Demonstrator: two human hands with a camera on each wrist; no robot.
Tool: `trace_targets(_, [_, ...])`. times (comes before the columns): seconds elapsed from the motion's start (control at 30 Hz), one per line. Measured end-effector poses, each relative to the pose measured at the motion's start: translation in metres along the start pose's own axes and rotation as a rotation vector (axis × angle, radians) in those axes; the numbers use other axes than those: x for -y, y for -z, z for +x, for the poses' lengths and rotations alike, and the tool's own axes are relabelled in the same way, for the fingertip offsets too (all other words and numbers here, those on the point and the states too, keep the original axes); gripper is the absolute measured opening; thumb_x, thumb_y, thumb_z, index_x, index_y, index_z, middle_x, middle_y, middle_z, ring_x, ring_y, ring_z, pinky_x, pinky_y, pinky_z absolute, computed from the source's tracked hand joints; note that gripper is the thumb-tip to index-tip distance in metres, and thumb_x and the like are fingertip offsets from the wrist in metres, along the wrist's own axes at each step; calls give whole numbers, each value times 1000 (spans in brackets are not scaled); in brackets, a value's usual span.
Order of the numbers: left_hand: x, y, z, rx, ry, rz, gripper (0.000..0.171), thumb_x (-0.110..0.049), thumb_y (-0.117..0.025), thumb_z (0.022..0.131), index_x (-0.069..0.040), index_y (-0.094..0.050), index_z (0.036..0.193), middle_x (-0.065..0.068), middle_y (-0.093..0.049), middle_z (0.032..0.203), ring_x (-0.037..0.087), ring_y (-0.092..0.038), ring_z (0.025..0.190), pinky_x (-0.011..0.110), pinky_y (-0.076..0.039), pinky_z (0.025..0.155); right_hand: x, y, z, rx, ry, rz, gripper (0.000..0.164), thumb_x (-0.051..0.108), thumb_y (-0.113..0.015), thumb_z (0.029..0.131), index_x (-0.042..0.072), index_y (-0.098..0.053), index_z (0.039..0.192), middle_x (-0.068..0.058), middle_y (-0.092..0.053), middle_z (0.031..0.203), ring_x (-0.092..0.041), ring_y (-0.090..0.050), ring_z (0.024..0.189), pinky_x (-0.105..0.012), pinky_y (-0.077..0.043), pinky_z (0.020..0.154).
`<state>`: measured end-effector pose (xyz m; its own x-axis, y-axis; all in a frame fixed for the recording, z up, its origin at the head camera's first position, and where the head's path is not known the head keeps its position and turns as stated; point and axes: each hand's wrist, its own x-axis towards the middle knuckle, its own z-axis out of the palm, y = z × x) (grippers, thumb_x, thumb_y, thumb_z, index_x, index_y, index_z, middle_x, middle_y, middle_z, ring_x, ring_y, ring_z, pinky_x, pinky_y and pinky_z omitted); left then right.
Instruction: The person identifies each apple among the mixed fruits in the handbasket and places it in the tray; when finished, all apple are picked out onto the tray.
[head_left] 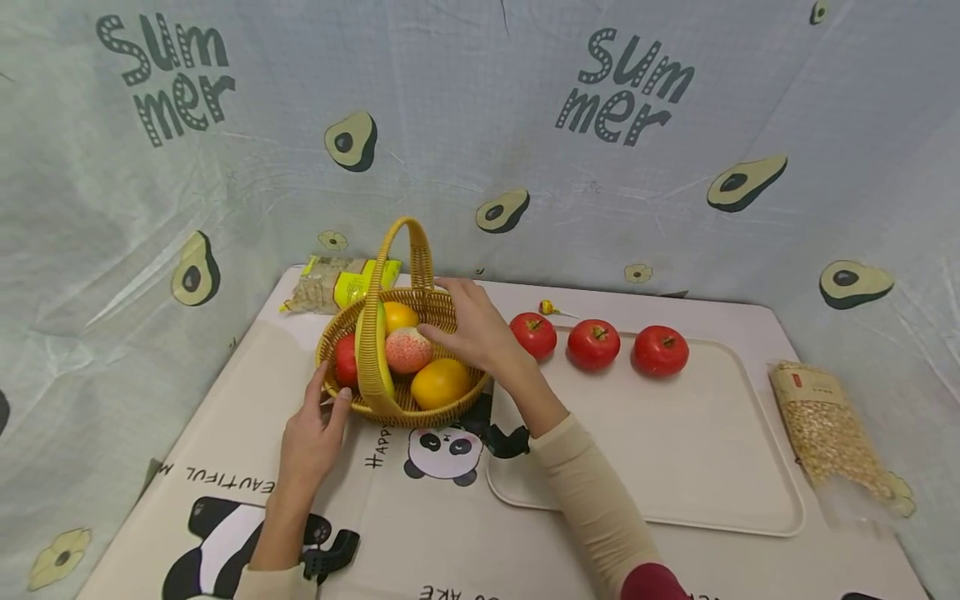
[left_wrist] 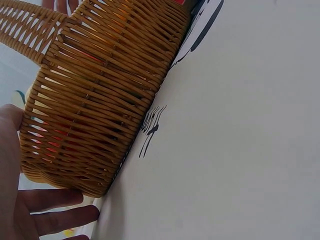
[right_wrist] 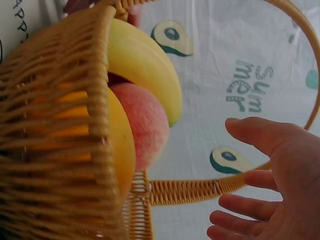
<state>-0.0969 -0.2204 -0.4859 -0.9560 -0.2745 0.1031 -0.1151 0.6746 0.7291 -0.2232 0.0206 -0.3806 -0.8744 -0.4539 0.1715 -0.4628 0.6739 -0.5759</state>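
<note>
A yellow wicker basket with a tall handle stands on the table at left of centre. Inside lie a banana, a peach, an orange fruit, a yellow-orange mango-like fruit and a red fruit partly hidden by the banana. My left hand rests against the basket's near left side, thumb and fingers spread along the wicker with fingers fairly straight. Over the basket's right rim hovers my right hand, fingers extended and holding nothing; the right wrist view shows its palm apart from the fruit.
A beige tray fills the right of the table, with three red apples along its far edge. Behind them lies a lollipop. One packaged bag sits behind the basket, another bag at far right. A printed curtain surrounds the table.
</note>
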Motion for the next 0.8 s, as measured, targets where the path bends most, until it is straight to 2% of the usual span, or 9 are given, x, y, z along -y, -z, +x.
trace_targets(0.17, [1,0,-1,-8,-1,5,66,-50,-39,105,-24,-19,162,27,-48,149,46,-59,124,62,-45,106,13,-12,3,59,14,-40,75,49,-68,91,18,-38,153,-7,-46,151,-24,-47,137,-43,-44,115])
trace_targets(0.33, [0,0,0,2,6,9,66,-51,-38,105,-23,-19,162,26,-47,150,46,-59,124,62,-44,107,20,-24,8,70,58,-51,71,49,-67,92,19,-41,151,-7,-47,153,-25,-45,140,-43,-41,117])
trace_targets(0.53, [-1,1,0,17,7,-1,66,-52,-38,105,-24,-19,162,25,-47,151,46,-59,125,61,-45,107,26,-38,14,103,83,-73,73,49,-69,91,16,-42,150,-6,-50,150,-24,-48,135,-42,-45,113])
trace_targets(0.67, [-1,1,-1,10,1,2,66,-51,-38,105,-23,-20,161,26,-48,150,46,-60,124,61,-46,106,28,-44,20,122,86,-87,74,47,-70,90,16,-42,151,-5,-49,153,-24,-46,140,-41,-40,118])
trace_targets(0.8, [-1,2,0,9,1,6,66,-51,-38,105,-23,-20,161,25,-49,150,46,-60,123,61,-46,105,31,-49,24,125,104,-110,71,41,-71,90,16,-43,150,-4,-51,151,-24,-47,139,-39,-40,118])
